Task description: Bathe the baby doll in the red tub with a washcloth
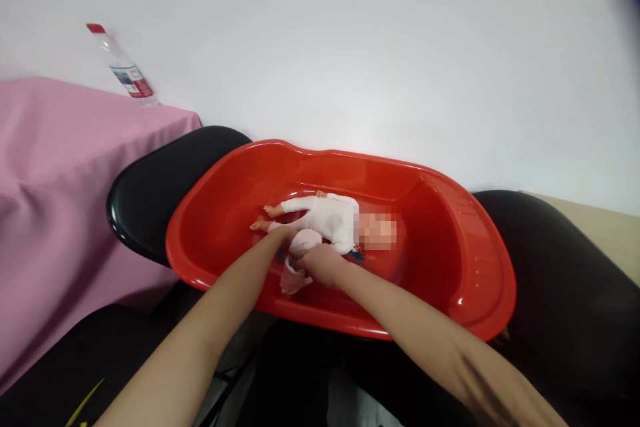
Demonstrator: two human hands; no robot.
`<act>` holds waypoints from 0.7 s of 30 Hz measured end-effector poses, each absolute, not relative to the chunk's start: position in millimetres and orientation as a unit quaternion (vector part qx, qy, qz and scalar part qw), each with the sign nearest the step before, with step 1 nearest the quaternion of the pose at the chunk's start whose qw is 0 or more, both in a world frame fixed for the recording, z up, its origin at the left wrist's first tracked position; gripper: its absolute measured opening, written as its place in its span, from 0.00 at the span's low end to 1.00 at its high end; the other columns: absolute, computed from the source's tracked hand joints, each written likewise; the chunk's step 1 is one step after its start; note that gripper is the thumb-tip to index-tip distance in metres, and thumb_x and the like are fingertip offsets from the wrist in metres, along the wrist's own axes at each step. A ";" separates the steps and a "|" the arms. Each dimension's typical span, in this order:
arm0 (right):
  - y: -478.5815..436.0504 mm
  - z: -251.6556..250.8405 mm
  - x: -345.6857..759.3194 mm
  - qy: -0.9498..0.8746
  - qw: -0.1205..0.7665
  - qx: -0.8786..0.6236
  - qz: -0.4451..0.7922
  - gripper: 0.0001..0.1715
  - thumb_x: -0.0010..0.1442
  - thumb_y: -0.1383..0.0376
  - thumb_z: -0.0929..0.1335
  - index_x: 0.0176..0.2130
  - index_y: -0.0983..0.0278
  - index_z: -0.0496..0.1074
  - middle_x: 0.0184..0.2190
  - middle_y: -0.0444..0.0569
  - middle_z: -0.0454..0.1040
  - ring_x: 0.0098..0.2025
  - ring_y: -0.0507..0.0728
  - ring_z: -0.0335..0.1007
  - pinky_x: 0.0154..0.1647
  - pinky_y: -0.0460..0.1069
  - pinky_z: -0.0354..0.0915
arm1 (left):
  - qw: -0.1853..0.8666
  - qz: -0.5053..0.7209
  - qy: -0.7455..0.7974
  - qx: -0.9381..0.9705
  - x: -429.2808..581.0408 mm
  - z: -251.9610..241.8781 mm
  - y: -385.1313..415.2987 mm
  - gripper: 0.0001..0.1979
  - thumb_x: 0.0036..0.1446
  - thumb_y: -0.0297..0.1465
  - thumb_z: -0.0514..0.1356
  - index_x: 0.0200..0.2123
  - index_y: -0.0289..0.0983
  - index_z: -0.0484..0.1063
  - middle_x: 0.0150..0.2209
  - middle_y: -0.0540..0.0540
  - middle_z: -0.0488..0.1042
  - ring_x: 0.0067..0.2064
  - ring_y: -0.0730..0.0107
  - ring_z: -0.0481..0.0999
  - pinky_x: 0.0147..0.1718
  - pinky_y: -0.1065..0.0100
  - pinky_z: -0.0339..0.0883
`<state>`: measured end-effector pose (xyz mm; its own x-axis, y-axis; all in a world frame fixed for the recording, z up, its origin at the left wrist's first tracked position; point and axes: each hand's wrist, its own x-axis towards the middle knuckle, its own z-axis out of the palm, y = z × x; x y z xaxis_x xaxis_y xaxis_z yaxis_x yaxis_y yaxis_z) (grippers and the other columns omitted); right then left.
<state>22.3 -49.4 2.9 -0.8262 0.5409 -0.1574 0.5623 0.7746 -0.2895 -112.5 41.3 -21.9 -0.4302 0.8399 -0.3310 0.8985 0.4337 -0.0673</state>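
Observation:
A baby doll [330,215] in a white long-sleeved suit lies on its back in a red plastic baby bathtub [440,227], its feet toward the left and its head toward the right. In front of the doll is a bunched pale pink and white cloth [296,282]. My right hand [324,263] has its fingers curled closed on this cloth. My left hand [285,233] reaches against the cloth's white upper part, beside the doll's legs; its fingers are hidden behind it. Something dark blue shows partly under the doll.
Black chair seats [170,177] flank the tub, the other seat [555,273] being on the right. At left, a plastic bottle [127,73] with a red cap stands on a pink-covered table [65,127]. A white wall [350,47] rises behind.

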 end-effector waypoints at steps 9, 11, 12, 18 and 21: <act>-56.5 11.2 24.1 0.949 0.050 0.282 -0.132 0.18 0.79 0.72 0.75 0.64 0.64 0.86 0.65 0.51 0.87 0.55 0.60 0.85 0.54 0.49 0.77 | 0.089 -0.007 0.809 0.581 -120.9 -42.8 38.8 0.43 0.68 0.48 0.74 0.72 0.19 0.81 0.71 0.11 0.78 0.77 0.01 0.69 0.68 0.23 0.75; -56.7 10.6 21.9 0.944 0.062 0.287 -0.149 0.17 0.75 0.72 0.78 0.61 0.67 0.86 0.64 0.52 0.87 0.51 0.58 0.84 0.50 0.48 0.77 | 0.085 -0.114 0.816 0.560 -123.8 -38.5 46.4 0.42 0.66 0.46 0.77 0.69 0.15 0.83 0.71 0.06 0.75 0.76 -0.07 0.67 0.69 0.16 0.71; -56.1 10.1 19.9 0.941 0.061 0.294 -0.158 0.14 0.73 0.72 0.79 0.57 0.70 0.86 0.60 0.52 0.89 0.48 0.57 0.84 0.49 0.48 0.76 | 0.079 -0.167 0.815 0.549 -124.7 -36.4 49.7 0.42 0.64 0.43 0.79 0.69 0.16 0.83 0.71 0.06 0.75 0.76 -0.08 0.66 0.70 0.15 0.69; -52.1 2.2 15.0 0.927 -0.021 0.323 -0.190 0.13 0.72 0.79 0.72 0.34 0.73 0.79 0.33 0.39 0.82 0.40 0.49 0.77 0.51 0.44 0.73 | 0.114 -0.161 0.761 0.619 -127.9 -42.8 44.4 0.45 0.60 0.47 0.80 0.74 0.27 0.83 0.70 0.16 0.80 0.78 0.00 0.67 0.68 0.23 0.76; -54.9 -0.9 20.4 0.929 -0.076 0.311 -0.185 0.12 0.74 0.80 0.70 0.37 0.73 0.81 0.36 0.39 0.83 0.43 0.49 0.78 0.53 0.43 0.72 | 0.056 -0.046 0.738 0.671 -131.6 -51.4 32.8 0.49 0.64 0.52 0.75 0.76 0.22 0.79 0.70 0.15 0.80 0.76 0.06 0.70 0.67 0.29 0.79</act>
